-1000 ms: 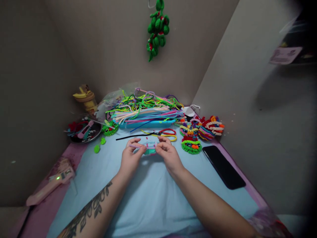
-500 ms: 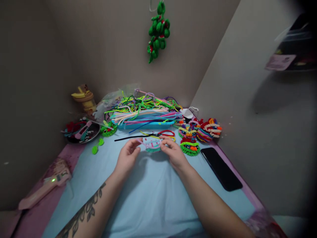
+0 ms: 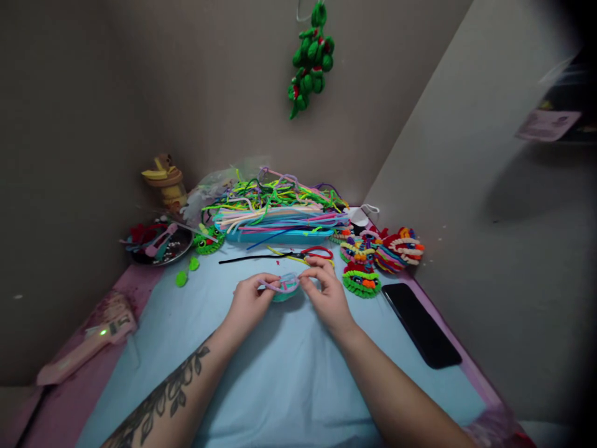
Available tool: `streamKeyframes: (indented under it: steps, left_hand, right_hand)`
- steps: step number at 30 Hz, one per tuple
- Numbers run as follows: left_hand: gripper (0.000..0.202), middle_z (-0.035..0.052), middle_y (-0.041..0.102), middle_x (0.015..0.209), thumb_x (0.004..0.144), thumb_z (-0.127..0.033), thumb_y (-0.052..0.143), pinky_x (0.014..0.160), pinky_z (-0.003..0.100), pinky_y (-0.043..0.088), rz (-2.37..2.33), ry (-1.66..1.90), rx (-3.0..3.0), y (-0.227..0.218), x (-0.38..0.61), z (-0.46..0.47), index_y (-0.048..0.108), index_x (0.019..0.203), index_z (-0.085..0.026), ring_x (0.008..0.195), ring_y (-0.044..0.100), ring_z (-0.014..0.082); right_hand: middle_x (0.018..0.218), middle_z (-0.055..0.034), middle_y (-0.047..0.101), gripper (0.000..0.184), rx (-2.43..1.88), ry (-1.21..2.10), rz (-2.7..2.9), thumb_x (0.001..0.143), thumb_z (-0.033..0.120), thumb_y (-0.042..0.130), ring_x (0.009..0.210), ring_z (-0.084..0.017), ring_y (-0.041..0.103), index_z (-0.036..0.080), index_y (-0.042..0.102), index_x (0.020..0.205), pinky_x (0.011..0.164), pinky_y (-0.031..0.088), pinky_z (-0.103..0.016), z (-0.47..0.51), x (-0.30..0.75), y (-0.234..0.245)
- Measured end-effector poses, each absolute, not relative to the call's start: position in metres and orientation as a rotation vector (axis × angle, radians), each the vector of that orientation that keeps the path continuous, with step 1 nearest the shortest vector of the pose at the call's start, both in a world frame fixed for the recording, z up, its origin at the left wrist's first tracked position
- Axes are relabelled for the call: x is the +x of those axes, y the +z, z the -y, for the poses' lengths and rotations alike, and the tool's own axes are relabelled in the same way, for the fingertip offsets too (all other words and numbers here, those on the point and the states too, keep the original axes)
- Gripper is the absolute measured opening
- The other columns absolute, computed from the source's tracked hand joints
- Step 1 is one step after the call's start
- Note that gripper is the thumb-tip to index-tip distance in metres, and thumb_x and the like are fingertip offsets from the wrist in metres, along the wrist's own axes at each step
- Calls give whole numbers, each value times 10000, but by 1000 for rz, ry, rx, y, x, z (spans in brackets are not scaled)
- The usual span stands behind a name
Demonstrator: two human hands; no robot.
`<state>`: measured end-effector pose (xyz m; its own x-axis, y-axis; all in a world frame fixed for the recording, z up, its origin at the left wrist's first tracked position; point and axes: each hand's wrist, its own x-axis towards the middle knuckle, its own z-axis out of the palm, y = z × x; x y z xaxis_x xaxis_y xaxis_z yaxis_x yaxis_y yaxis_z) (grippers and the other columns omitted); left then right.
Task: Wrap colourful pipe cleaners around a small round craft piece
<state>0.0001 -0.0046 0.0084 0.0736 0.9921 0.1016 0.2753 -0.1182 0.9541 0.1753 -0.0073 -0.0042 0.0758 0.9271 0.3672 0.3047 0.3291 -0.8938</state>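
Both my hands meet over the light blue table cover (image 3: 280,373), pinching a small pipe-cleaner piece (image 3: 283,286) of teal and pale purple fuzz. My left hand (image 3: 249,302) grips its left end, where a purple strand sticks out. My right hand (image 3: 326,292) pinches its right side, fingers curled. Just beyond them lie a black pipe cleaner (image 3: 247,257) and red-handled scissors (image 3: 314,253).
A heap of coloured pipe cleaners (image 3: 275,208) fills a blue tray at the back. Finished fuzzy figures (image 3: 377,255) and a black phone (image 3: 422,323) lie to the right. A dark dish of scraps (image 3: 158,242) and a pink glue gun (image 3: 86,348) sit to the left. A green ornament (image 3: 310,59) hangs above.
The hands have drawn closer together and slightly toward me, and the piece between them looks more bunched up. The view has shifted a little.
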Motion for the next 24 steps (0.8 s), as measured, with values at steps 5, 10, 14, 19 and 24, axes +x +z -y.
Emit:
streamKeyframes:
  steps: [5, 10, 14, 19, 24]
  left_hand:
    - [158, 53, 721, 779, 775, -241, 555, 660, 270, 485, -1335, 1076, 1745, 5, 4, 8, 701, 776, -180, 710, 642, 173]
    - [165, 37, 713, 743, 781, -242, 547, 659, 265, 469, -1376, 1064, 1815, 8, 5, 9, 700, 784, -181, 685, 625, 161]
    - [193, 35, 705, 738, 801, -268, 527, 623, 251, 460, -1381, 1077, 1735, 9, 5, 9, 695, 808, -173, 679, 619, 160]
    - [167, 36, 708, 766, 813, -231, 538, 672, 260, 456, -1303, 1035, 1924, 7, 2, 8, 697, 782, -189, 704, 626, 157]
    - [182, 47, 692, 783, 785, -127, 540, 681, 259, 455, -1223, 1029, 2121, 4, -1, 9, 703, 825, -199, 717, 617, 152]
  right_hand:
    - [1140, -75, 546, 50, -1285, 567, 1626, 741, 260, 680, 1132, -257, 494, 234, 700, 703, 983, 377, -431, 17, 161, -3]
    - [1134, -75, 552, 94, -1320, 578, 1619, 730, 202, 660, 1122, -255, 509, 227, 690, 645, 972, 390, -437, 18, 157, -8]
    - [1171, -70, 524, 75, -1245, 601, 1640, 744, 209, 650, 1151, -248, 491, 239, 696, 692, 986, 386, -429, 17, 158, -9]
    - [1153, -76, 511, 91, -1236, 629, 1607, 777, 217, 622, 1144, -235, 492, 227, 680, 707, 990, 384, -404, 17, 159, -8]
    - [1075, -65, 535, 93, -1306, 657, 1534, 764, 231, 634, 1079, -232, 522, 227, 677, 682, 959, 398, -403, 16, 158, -11]
